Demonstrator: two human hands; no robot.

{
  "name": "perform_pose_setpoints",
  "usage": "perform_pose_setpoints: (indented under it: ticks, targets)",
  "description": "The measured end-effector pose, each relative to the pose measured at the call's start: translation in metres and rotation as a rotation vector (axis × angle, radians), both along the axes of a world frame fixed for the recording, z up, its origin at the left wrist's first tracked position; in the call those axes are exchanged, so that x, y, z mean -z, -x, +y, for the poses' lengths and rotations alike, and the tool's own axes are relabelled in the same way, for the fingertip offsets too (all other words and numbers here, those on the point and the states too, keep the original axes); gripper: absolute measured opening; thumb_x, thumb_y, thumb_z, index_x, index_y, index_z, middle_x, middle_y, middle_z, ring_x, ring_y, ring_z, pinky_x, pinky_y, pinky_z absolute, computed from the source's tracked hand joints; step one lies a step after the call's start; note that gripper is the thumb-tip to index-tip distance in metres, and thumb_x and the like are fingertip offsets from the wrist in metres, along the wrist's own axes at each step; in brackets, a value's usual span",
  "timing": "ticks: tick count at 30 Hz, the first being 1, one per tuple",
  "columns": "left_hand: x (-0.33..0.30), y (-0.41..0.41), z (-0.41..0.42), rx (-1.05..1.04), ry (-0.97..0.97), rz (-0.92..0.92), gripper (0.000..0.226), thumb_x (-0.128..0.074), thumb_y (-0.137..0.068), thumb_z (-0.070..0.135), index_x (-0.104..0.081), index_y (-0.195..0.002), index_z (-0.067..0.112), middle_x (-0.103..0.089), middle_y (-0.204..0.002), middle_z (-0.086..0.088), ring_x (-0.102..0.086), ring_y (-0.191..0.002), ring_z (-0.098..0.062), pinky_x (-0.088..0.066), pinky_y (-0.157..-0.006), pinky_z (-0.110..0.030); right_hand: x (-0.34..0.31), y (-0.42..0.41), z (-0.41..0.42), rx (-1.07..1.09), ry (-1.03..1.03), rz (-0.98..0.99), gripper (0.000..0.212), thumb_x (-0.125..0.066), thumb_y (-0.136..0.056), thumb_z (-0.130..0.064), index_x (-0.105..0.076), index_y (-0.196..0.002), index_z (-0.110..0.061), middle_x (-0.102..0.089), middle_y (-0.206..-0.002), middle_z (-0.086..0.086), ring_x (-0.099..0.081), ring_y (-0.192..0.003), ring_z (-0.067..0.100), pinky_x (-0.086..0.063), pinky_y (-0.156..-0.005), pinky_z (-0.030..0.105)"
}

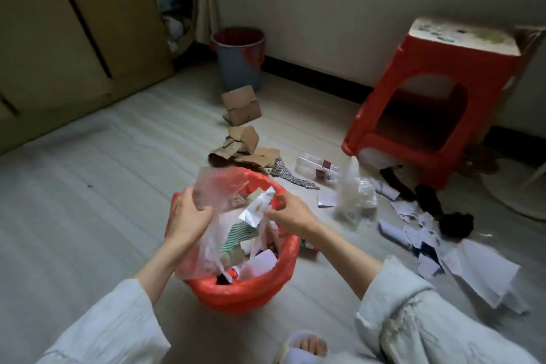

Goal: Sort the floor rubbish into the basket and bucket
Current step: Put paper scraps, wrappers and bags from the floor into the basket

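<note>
My left hand (189, 216) is at lower centre of the frame, over the left rim of the basket (236, 292), fingers curled round a clear plastic bag (218, 186). The bag billows up above the basket's far rim and also drapes down over its near-left edge.

My right hand (291, 211) is just right of centre, above the basket's right rim. Thumb and fingertips are pinched on a white printed wrapper (257, 208), which hangs over the basket opening.

The basket is lined with a red bag and holds mixed paper, a green-striped packet and white scraps. It sits on the pale floor (88, 216) directly in front of me.

The bucket (239, 65) is grey-blue with a red liner, in the upper middle of the frame, against the wall and beside the cupboard (74, 38). It stands well apart from the basket.

Rubbish on the floor:
- cardboard pieces (242, 127) sit between bucket and basket, centre frame
- patterned cloth strip (286, 176) lies just beyond the basket's far-right rim
- clear plastic box (316, 167) lies right of centre
- crumpled clear film (354, 195) stands upright beside it
- torn white paper (461, 257) is scattered at right, running toward the lower right, with dark scraps (428, 198) mixed in

A red stool (437, 103) stands at upper right, near the wall.

My light sleeves are at both lower corners, and my toes (310, 346) are at the bottom edge.
</note>
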State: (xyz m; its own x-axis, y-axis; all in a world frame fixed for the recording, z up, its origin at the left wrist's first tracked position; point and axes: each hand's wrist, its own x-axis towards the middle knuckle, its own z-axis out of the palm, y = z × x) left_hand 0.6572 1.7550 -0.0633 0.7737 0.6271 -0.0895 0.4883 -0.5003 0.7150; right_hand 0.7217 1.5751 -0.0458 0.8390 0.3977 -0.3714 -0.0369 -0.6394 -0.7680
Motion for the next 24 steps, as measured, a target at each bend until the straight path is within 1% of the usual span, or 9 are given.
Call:
perform_pose_setpoints:
  ticks: [3,7,11,15,17,18,20,22,24]
  targets:
    - [0.013,-0.002,0.004,0.015,0.024,0.0,0.036,-0.058,-0.076,0.002,-0.054,-0.111,0.01,-0.061,-0.105,-0.013,-0.057,-0.1,-0.029,-0.043,-0.083,-0.033,0.023,0.004,-0.004,-0.038,0.119,-0.11,0.037,-0.054,-0.091,-0.022,-0.05,-0.124,-0.006,-0.057,-0.125,0.012,-0.053,-0.114,0.027,-0.041,-0.09,0.03]
    - [0.013,-0.011,0.004,0.181,0.06,-0.11,0.029,-0.057,-0.077,-0.009,-0.054,-0.091,0.017,-0.06,-0.083,-0.002,-0.054,-0.08,-0.015,-0.038,-0.062,-0.017,0.039,-0.006,-0.012,-0.073,0.1,-0.293,0.055,-0.056,-0.09,-0.028,-0.036,-0.139,-0.013,-0.042,-0.142,0.008,-0.04,-0.13,0.024,-0.032,-0.102,0.029]
    - [-0.004,-0.019,0.006,0.354,0.039,-0.127,0.04,-0.062,-0.076,-0.011,-0.056,-0.078,0.029,-0.06,-0.072,0.009,-0.054,-0.064,0.01,-0.037,-0.062,-0.002,0.025,-0.029,-0.006,-0.192,0.118,-0.53,0.087,-0.063,-0.085,-0.038,-0.007,-0.15,-0.023,-0.009,-0.158,-0.003,-0.006,-0.146,0.017,-0.011,-0.119,0.036]
    - [-0.024,-0.018,0.004,0.5,-0.066,-0.097,0.022,-0.068,-0.078,0.0,-0.067,-0.088,0.019,-0.063,-0.085,0.007,-0.057,-0.08,-0.005,-0.037,-0.069,-0.003,-0.003,-0.039,0.009,-0.431,0.271,-0.661,0.094,-0.064,-0.081,-0.046,-0.003,-0.15,-0.025,-0.002,-0.158,-0.008,0.011,-0.146,0.016,-0.001,-0.119,0.048]
    - [-0.032,-0.014,0.005,0.513,-0.135,-0.127,0.019,-0.069,-0.079,0.003,-0.067,-0.086,0.021,-0.061,-0.085,0.01,-0.058,-0.084,-0.009,-0.043,-0.075,-0.017,-0.013,-0.038,0.012,-0.476,0.315,-0.716,0.075,-0.062,-0.083,-0.046,-0.027,-0.145,-0.023,-0.027,-0.154,-0.004,-0.004,-0.146,0.018,-0.003,-0.118,0.052]
    - [-0.034,-0.013,0.006,0.492,-0.204,-0.141,0.016,-0.068,-0.08,0.006,-0.065,-0.085,0.021,-0.059,-0.084,0.01,-0.058,-0.083,-0.013,-0.045,-0.075,-0.024,-0.015,-0.036,0.013,-0.461,0.319,-0.752,0.057,-0.06,-0.085,-0.044,-0.045,-0.135,-0.021,-0.045,-0.143,-0.001,-0.022,-0.142,0.019,-0.01,-0.117,0.051]
    - [-0.042,-0.009,0.004,0.394,-0.381,-0.161,0.009,-0.065,-0.083,0.015,-0.058,-0.085,0.02,-0.056,-0.083,0.004,-0.056,-0.082,-0.022,-0.046,-0.072,-0.033,-0.019,-0.027,0.016,-0.34,0.277,-0.808,0.029,-0.056,-0.09,-0.038,-0.065,-0.101,-0.013,-0.069,-0.107,0.006,-0.058,-0.11,0.024,-0.036,-0.104,0.045]
    - [-0.047,-0.006,-0.003,0.256,-0.482,-0.16,0.01,-0.059,-0.086,0.021,-0.05,-0.083,0.018,-0.057,-0.083,-0.003,-0.054,-0.079,-0.028,-0.044,-0.067,-0.035,-0.02,-0.012,0.02,-0.196,0.146,-0.768,0.031,-0.053,-0.093,-0.032,-0.067,-0.082,-0.006,-0.071,-0.083,0.009,-0.065,-0.083,0.028,-0.051,-0.082,0.043]
    - [-0.049,-0.004,-0.011,0.146,-0.441,-0.162,0.013,-0.055,-0.085,0.019,-0.046,-0.077,0.016,-0.058,-0.078,-0.007,-0.053,-0.076,-0.032,-0.04,-0.063,-0.034,-0.019,0.004,0.024,-0.145,0.038,-0.764,0.028,-0.052,-0.093,-0.024,-0.063,-0.077,-0.004,-0.067,-0.078,0.009,-0.063,-0.076,0.029,-0.052,-0.074,0.043]
